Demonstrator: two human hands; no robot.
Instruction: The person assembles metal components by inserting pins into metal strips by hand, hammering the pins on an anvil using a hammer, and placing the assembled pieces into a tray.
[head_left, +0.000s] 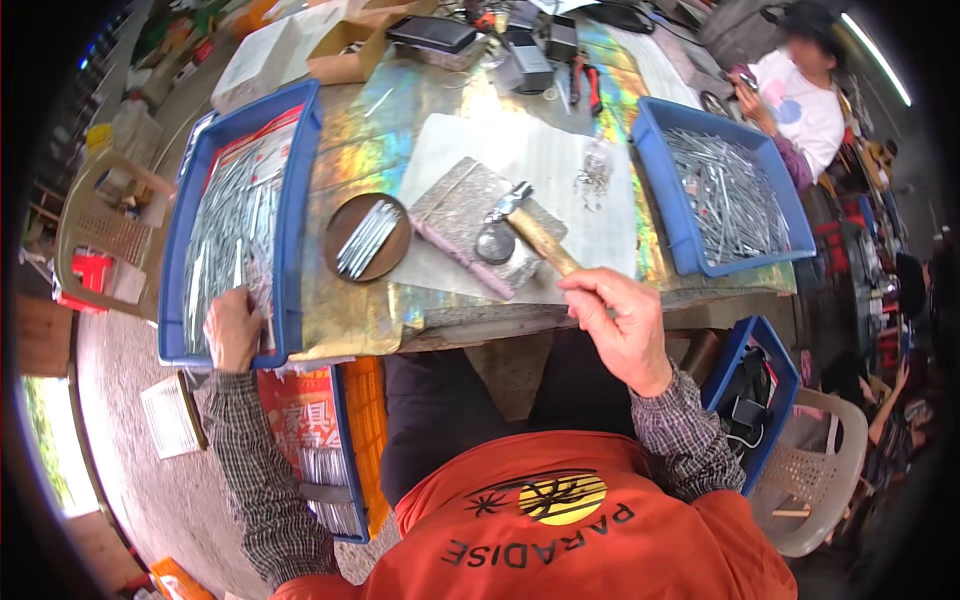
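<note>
My right hand is closed around the end of a hammer's wooden handle. The hammer's metal head is over a grey stone-like block on a white sheet. A round dark metal piece sits on the block, beside the handle. My left hand reaches into the near end of a long blue tray filled with thin metal rods. Its fingers are pinched together, and one bright rod seems to stick out from them. Between tray and block, a round brown dish holds several rods.
Another blue tray of rods stands at the right. Small wire pieces lie on the sheet. Red-handled pliers, a cardboard box and dark devices crowd the back. Another person sits at far right.
</note>
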